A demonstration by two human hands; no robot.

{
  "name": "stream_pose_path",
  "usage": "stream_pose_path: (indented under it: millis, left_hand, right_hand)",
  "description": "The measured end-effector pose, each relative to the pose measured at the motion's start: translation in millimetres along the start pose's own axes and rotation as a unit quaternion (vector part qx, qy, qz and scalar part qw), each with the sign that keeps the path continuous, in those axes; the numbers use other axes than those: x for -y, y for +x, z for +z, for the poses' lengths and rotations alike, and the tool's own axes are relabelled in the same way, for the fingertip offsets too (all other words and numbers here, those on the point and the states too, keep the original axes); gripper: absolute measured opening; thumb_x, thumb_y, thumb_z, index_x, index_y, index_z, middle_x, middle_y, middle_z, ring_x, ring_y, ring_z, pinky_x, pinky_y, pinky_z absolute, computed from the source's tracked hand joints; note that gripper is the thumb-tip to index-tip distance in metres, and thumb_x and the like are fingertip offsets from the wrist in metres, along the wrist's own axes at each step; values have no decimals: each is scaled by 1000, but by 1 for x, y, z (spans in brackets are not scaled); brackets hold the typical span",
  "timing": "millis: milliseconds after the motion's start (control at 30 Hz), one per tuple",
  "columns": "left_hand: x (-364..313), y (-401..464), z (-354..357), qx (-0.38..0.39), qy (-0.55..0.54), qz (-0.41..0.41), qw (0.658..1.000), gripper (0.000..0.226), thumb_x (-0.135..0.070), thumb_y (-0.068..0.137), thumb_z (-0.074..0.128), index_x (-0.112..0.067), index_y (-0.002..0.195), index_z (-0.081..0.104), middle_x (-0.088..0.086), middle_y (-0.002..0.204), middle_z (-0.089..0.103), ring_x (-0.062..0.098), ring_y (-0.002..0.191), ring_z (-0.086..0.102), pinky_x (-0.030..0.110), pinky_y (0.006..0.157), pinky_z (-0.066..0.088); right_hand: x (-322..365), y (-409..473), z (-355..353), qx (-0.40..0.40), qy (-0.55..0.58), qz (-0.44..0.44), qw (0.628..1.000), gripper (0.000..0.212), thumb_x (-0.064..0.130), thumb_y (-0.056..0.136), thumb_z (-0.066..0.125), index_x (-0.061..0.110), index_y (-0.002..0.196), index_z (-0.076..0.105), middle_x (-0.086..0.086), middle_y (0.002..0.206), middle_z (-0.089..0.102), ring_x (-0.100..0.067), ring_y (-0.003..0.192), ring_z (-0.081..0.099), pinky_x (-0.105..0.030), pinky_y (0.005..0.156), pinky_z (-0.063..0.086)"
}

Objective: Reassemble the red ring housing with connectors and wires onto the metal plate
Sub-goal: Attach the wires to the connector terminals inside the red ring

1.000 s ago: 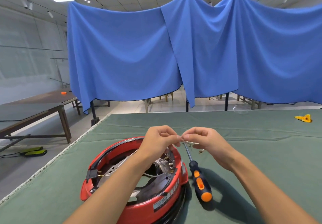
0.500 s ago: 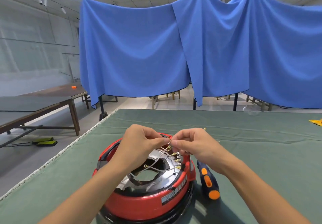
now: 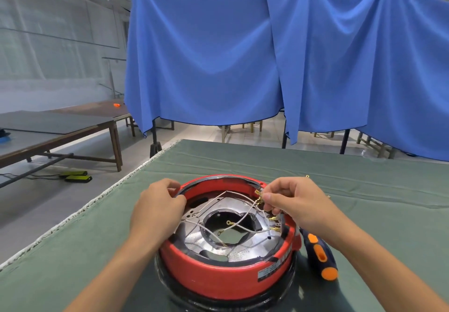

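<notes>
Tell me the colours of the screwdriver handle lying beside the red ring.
Dark blue with orange inserts and an orange end cap: the screwdriver, seen best in the head view.

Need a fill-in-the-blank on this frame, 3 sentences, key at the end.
1. The left hand grips the rim of the ____ housing.
2. The right hand pinches a wire connector at the housing's ____ side.
3. The screwdriver lies on the green ____ to the right of the housing.

Missing words: red; right; cloth

Bright overhead light, wide-angle edge distortion
</notes>
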State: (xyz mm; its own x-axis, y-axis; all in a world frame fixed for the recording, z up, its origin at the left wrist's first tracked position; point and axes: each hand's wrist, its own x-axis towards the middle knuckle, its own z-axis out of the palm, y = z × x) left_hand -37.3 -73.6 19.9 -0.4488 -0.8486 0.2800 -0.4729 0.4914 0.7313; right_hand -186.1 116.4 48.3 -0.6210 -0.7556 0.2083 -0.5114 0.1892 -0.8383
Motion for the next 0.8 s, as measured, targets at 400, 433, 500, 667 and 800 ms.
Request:
stream_pose_path:
  millis: [400, 433, 500, 667, 800]
  left_hand:
    - [-21, 12, 18, 86, -14, 94, 992, 33, -6, 71, 54, -26, 87, 74, -5, 88, 74, 23, 99, 65, 35, 86, 52]
    - [-22, 14, 20, 96, -21, 100, 990, 36, -5, 71, 55, -26, 93, 75, -5, 95, 74, 21, 102, 65, 35, 89, 51]
    - [-20, 20, 27, 114, -66, 102, 986, 38, -2, 73, 57, -22, 100, 75, -3, 102, 74, 17, 103, 66, 34, 94, 50]
    - [-18, 22, 35, 137, -289, 27, 947, 15, 0, 82, 64, -9, 88, 74, 9, 88, 72, 16, 84, 64, 23, 82, 50]
    - [-13, 21, 37, 143, -438, -56, 886, 16, -2, 86, 56, 0, 87, 72, 21, 94, 70, 24, 86, 64, 36, 87, 50]
  right_hand:
    - [-1, 12, 14, -52, -24, 6, 998, 20, 8, 88, 64, 17, 70, 66, 4, 56, 68, -5, 52, 57, -21, 60, 49]
    - [1, 14, 17, -51, -40, 4, 998, 20, 9, 88, 64, 18, 70, 66, 5, 56, 67, -5, 52, 57, -23, 62, 49]
    - [7, 18, 20, -50, -85, -2, 995, 20, 14, 88, 64, 19, 69, 66, 7, 57, 68, -4, 55, 57, -27, 66, 49]
    - [22, 26, 21, -31, -198, -40, 979, 21, 21, 89, 63, 28, 69, 64, 11, 64, 68, -4, 68, 63, -23, 69, 49]
    - [26, 37, 29, 25, -224, -55, 973, 14, 24, 88, 66, 30, 75, 67, 12, 70, 69, -1, 70, 63, -23, 70, 51]
